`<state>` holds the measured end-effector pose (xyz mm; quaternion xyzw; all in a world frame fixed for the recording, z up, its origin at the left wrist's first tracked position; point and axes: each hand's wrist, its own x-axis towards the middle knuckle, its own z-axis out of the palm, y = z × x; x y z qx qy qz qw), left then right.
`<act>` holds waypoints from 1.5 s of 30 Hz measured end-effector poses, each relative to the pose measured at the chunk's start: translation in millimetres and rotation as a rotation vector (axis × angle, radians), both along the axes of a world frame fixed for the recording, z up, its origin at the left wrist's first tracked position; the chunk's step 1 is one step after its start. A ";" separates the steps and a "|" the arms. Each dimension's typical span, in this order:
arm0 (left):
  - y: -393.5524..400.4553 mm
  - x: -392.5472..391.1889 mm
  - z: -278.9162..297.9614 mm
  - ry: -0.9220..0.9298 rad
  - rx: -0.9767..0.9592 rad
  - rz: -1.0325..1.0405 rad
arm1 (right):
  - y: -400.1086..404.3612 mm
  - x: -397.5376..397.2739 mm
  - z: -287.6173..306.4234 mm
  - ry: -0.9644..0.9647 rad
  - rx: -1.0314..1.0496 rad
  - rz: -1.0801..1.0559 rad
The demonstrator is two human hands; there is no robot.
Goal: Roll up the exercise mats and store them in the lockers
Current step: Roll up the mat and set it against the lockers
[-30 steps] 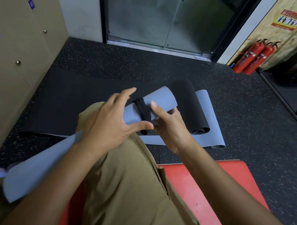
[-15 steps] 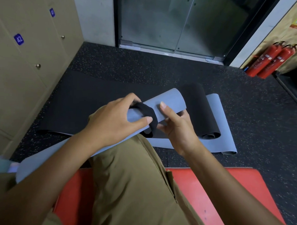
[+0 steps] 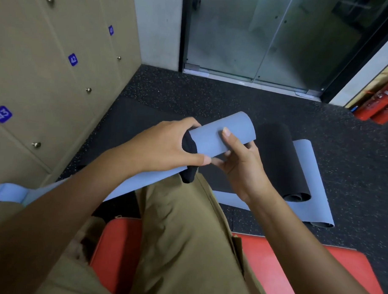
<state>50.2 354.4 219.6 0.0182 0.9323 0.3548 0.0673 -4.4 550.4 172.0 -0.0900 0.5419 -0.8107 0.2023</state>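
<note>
A rolled blue-grey exercise mat (image 3: 213,136) lies across my knee, pointing from lower left to upper right. My left hand (image 3: 166,146) grips a black strap (image 3: 189,146) wrapped around the roll near its middle. My right hand (image 3: 238,161) holds the roll from below, thumb pressed on top. A second mat (image 3: 306,172), blue-grey with a black side, lies partly rolled on the floor to the right. Beige lockers (image 3: 37,75) numbered 41, 42 and 43 stand shut on the left.
I sit on a red padded bench (image 3: 294,271). A black mat (image 3: 127,127) lies flat on the speckled floor ahead. A glass door (image 3: 258,39) is at the back, and red fire extinguishers (image 3: 379,105) stand at the far right.
My left hand closed round the black strap and slid it down the roll toward me. The view swung left and nearer the lockers.
</note>
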 end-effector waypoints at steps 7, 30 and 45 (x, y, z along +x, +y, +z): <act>-59.7 26.2 32.3 -0.148 -0.219 0.035 | -42.9 -8.2 1.6 -0.073 -0.143 0.108; -239.6 138.3 5.8 -0.217 -0.354 0.483 | -218.6 -17.9 -27.6 0.217 0.274 0.460; -334.9 236.3 -158.4 -0.644 -0.346 1.052 | -276.2 -49.7 -114.8 0.814 0.849 0.738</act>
